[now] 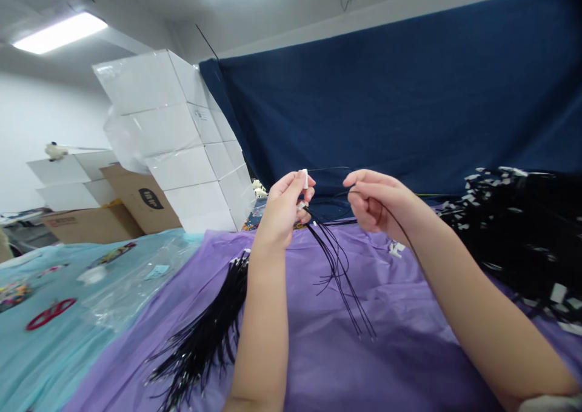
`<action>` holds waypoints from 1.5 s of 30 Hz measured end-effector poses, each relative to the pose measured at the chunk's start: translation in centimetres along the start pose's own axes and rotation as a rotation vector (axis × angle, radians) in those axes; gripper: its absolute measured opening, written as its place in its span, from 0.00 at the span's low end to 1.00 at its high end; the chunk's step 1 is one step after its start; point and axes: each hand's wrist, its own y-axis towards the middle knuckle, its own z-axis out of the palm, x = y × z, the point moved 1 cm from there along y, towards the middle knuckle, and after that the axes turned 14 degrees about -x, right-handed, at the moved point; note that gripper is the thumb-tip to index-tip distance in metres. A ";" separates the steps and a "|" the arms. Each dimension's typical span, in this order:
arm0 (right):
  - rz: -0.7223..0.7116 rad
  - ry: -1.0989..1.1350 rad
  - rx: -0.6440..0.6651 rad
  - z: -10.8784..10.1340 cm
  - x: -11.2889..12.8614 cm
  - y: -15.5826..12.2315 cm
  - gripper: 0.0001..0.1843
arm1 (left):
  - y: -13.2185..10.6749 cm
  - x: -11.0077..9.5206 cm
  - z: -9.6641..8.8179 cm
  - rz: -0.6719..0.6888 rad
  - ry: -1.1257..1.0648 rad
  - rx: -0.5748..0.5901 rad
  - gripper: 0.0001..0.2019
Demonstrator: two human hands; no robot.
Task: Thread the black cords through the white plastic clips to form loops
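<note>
My left hand (282, 209), held up over the purple cloth, pinches a small white end piece (305, 179) between thumb and finger. Its lower fingers are curled around several black cords (334, 257), whose loose ends hang down over the cloth. To the right and at about the same height, my right hand (375, 200) is closed in a pinch on a thin black cord (400, 224) that trails back along the forearm. A fine dark strand (331, 168) stretches from the white piece toward my right fingertips; whether it joins that cord I cannot tell.
A bundle of black cords (213, 321) lies left of my left forearm. At the right is a large pile of black cords with white ends (522, 230). Red scissors (51, 314) rest on the teal cloth (150, 303). White boxes (195, 176) are stacked behind.
</note>
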 end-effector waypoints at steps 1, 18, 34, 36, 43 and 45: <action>0.022 0.075 -0.015 -0.2 0.3 0.0 0.05 | 0.0 0.0 0.0 -0.002 0.001 0.002 0.13; -0.585 -0.357 -0.503 -4.4 2.0 1.1 0.23 | -0.1 0.0 0.1 -0.016 0.025 0.017 0.13; -0.514 0.032 -0.555 -1.7 1.6 -0.5 0.09 | -0.2 0.2 0.3 0.015 0.028 0.094 0.14; -0.533 -0.112 -0.532 -1.1 1.3 -0.9 0.07 | -0.3 0.2 0.4 0.023 0.039 0.112 0.14; -0.541 -0.567 -0.330 -0.5 0.6 -1.5 0.11 | -0.7 0.0 0.9 0.039 0.067 0.173 0.15; -0.553 -0.623 -0.348 -0.7 0.5 -1.4 0.12 | -0.8 -0.1 0.9 0.045 0.072 0.183 0.15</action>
